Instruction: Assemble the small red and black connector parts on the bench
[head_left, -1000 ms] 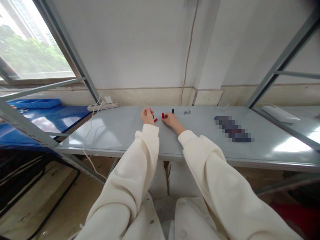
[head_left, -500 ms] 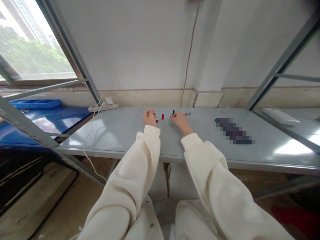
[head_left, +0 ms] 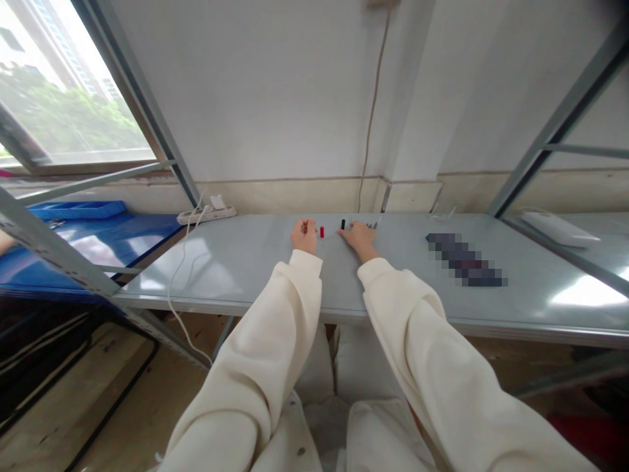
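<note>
My left hand [head_left: 304, 236] is closed, its fingers curled in just left of a small red cylinder [head_left: 322, 232] that stands upright on the grey table. Whatever it may hold is hidden by the fingers. A small black cylinder [head_left: 343, 224] stands further right, close to the thumb of my right hand [head_left: 360, 237]. That hand is low over the table with thumb and fingers apart, the fingers pointing toward several small grey pieces [head_left: 372, 226]. The fingertips are partly hard to see, and I cannot tell whether they touch these pieces.
On the grey table [head_left: 255, 275], a pixelated dark item [head_left: 466, 260] lies to the right. A white power strip [head_left: 207, 214] with a trailing cable sits at the back left. A blue tray [head_left: 78, 210] is on the blue table beyond the metal frame post. The wall closes off the back.
My left hand has moved right toward the upright red cylinder; the second red piece beside it is out of sight. My right hand has spread from a pinch near the black cylinder and shifted slightly right.
</note>
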The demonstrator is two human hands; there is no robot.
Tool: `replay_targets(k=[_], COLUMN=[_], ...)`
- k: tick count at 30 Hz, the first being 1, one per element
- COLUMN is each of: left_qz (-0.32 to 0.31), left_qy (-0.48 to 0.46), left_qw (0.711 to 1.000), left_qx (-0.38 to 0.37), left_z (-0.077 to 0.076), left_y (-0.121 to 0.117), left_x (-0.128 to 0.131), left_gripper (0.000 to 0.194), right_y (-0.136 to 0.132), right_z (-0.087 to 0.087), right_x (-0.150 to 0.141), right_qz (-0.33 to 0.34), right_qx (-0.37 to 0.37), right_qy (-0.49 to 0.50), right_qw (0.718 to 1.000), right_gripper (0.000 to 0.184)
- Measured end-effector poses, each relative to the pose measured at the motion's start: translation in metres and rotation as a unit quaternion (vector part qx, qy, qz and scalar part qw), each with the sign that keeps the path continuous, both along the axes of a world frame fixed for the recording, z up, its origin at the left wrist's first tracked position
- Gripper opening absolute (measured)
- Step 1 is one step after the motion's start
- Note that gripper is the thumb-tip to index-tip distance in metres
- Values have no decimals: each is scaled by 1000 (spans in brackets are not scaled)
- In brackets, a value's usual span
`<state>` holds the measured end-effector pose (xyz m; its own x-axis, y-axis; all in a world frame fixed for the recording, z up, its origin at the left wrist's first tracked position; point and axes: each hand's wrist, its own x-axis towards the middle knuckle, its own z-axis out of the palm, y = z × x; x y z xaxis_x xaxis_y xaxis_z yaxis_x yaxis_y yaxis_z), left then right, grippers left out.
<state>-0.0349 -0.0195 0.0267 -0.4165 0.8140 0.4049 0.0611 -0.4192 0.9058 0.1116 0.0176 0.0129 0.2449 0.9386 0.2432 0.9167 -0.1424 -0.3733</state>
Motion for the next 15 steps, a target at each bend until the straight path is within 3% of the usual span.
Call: replay_targets(k=[4,8,10,12,15], left_qz=[-12,-45,-60,-58,-55], left_qy=[5,29,81,166,296], left_qw=[1000,998,994,984,953], left_qx=[-4,-33,-37,-14,23], left_z=[-1,-1,-2,-3,-6], left_y=[2,1,-2,-5,-9], left_x=[0,3,6,8,9], left_gripper=[13,12,11,24,32], right_y=[10,6,-3,-13,-28], right_z=[-6,-3,2,8,15], right_x=[1,-1,-3,-5,-8], right_qz=[41,79,116,177,243], right_qx=[29,89,121,153,174], right_qy=[6,8,4,-7,-35], right_qw=[999,993,986,972,954], right_gripper=[25,22,22,22,20])
